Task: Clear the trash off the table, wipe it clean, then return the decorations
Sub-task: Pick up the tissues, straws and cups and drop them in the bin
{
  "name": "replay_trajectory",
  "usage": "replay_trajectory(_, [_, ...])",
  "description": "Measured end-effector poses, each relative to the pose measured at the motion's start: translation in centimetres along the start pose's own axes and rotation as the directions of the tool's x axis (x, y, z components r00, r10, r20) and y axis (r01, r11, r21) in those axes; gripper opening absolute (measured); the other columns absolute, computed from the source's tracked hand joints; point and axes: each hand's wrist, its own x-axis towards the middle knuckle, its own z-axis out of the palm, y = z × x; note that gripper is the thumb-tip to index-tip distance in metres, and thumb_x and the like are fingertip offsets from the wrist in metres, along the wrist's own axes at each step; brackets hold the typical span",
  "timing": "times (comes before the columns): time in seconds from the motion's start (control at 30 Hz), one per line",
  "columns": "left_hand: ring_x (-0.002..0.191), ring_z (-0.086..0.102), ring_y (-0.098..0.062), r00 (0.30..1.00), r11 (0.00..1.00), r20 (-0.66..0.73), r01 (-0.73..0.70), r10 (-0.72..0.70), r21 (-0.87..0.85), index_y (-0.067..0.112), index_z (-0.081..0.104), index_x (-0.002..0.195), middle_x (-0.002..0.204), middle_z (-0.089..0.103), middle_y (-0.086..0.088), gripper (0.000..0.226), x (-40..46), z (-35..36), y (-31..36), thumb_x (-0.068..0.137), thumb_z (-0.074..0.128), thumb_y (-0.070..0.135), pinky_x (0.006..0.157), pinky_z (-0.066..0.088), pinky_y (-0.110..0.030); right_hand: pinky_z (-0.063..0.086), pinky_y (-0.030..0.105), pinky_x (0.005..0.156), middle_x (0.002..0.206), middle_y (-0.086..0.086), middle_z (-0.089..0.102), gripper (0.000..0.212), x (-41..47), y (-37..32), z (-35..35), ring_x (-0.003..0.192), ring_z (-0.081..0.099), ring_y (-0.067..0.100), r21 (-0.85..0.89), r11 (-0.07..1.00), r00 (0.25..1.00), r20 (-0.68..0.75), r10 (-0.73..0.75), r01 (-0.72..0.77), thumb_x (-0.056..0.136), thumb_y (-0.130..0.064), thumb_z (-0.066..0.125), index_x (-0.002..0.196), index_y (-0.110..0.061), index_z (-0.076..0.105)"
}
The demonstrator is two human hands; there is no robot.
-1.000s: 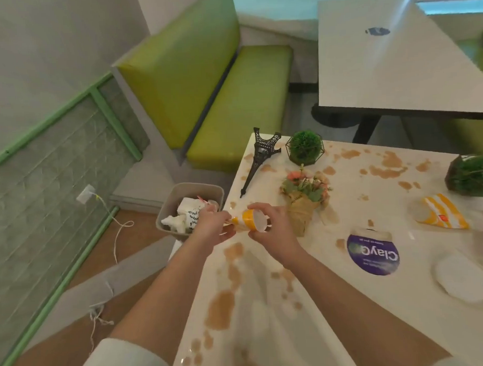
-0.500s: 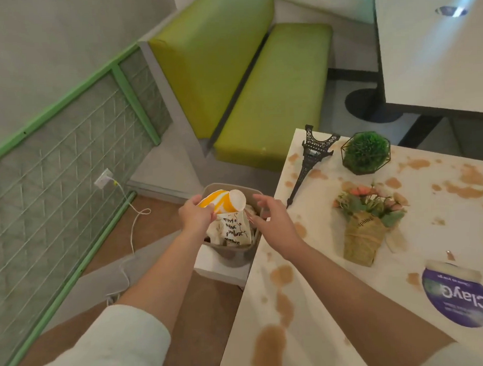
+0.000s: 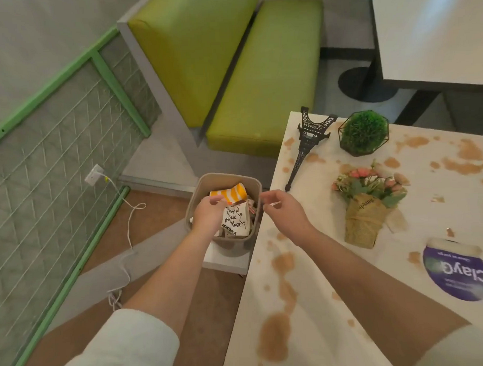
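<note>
The white table (image 3: 334, 275) is carrying many brown stains, and on it are standing a green ball plant in a wire frame (image 3: 364, 132) and a small flower bouquet in burlap wrap (image 3: 368, 205); a black tower model (image 3: 306, 145) is lying flat near the corner w/ its tip pointing to the table edge, and a purple round lid (image 3: 457, 274) is lying near the right side. Just beside the table edge, on the floor side, a beige trash bin (image 3: 199, 195) is standing on a white block, already holding a paper w/ black handwriting (image 3: 234, 220). The left hand (image 3: 208, 214) is hanging over the bin, fingers curled around one end of the orange-white striped cup (image 3: 229, 194). The cup is lying on its side inside the bin mouth, long axis approx. left-right, its other end pointing toward the table. The right hand (image 3: 283, 211) is hovering at the bin rim and table edge, fingers loosely bent, holding nothing, apart from the cup. A green bench (image 3: 258, 81) is behind the bin.
</note>
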Motion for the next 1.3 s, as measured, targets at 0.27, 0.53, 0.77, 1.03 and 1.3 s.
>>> replay_trajectory(0.27, [0.087, 0.063, -0.015, 0.945, 0.963, 0.186, -0.26, 0.27, -0.076, 0.017, 0.064, 0.109, 0.1, 0.068, 0.001, 0.023, -6.7, 7.7, 5.8, 0.096, 0.054, 0.033, 0.074, 0.047, -0.028, 0.041, 0.02, 0.061, 0.095, -0.009, 0.06, 0.02, -4.0, 1.4, -8.2, 0.074, 0.053, 0.002, 0.023, 0.999, 0.991, -0.131, 0.031, -0.028, 0.094, -0.019, 0.055, 0.109, -0.024, 0.067])
replay_trajectory(0.53, [0.089, 0.063, -0.013, 0.853, 0.91, 0.353, -0.414, 0.384, 0.008, 0.027, 0.064, 0.099, 0.094, 0.066, 0.008, 0.016, -15.9, 18.6, 8.9, 0.095, 0.054, 0.037, 0.076, 0.048, -0.031, 0.038, 0.013, 0.057, 0.089, -0.01, 0.061, 0.015, -9.9, 7.2, -19.5, 0.077, 0.054, 0.007, 0.138, 0.984, 0.93, -0.333, 0.154, -0.114, 0.092, -0.014, 0.056, 0.1, -0.021, 0.066])
replay_trajectory(0.77, [0.093, 0.063, -0.021, 0.783, 0.911, 0.528, -0.41, 0.329, 0.04, 0.024, 0.062, 0.089, 0.092, 0.066, 0.002, 0.008, -22.6, 29.8, 9.7, 0.095, 0.058, 0.028, 0.094, 0.05, -0.041, 0.037, 0.01, 0.063, 0.098, -0.006, 0.062, 0.021, -15.4, 14.0, -30.4, 0.094, 0.058, 0.012, 0.153, 0.97, 0.863, -0.445, 0.238, -0.188, 0.091, -0.008, 0.054, 0.104, -0.018, 0.066])
replay_trajectory(1.03, [0.082, 0.058, -0.015, 0.712, 0.891, 0.643, -0.443, 0.283, 0.098, 0.025, 0.062, 0.083, 0.085, 0.063, 0.004, 0.015, -29.3, 40.1, 10.4, 0.095, 0.055, 0.031, 0.084, 0.044, -0.031, 0.037, 0.007, 0.056, 0.089, -0.01, 0.059, 0.022, -19.6, 21.1, -38.7, 0.075, 0.053, 0.001, 0.146, 0.957, 0.79, -0.54, 0.289, -0.251, 0.089, -0.008, 0.055, 0.103, -0.02, 0.067])
replay_trajectory(1.3, [0.119, 0.053, -0.021, 0.705, 0.907, 0.685, -0.391, 0.184, 0.159, 0.019, 0.045, 0.14, 0.135, 0.049, -0.002, 0.06, -31.4, 47.0, 8.7, 0.088, 0.068, 0.037, 0.099, 0.048, -0.045, 0.044, 0.027, 0.072, 0.126, 0.007, 0.043, 0.038, -20.9, 27.3, -43.7, 0.116, 0.048, 0.023, 0.073, 0.901, 0.703, -0.6, 0.382, -0.427, 0.085, -0.013, 0.061, 0.123, -0.017, 0.061])
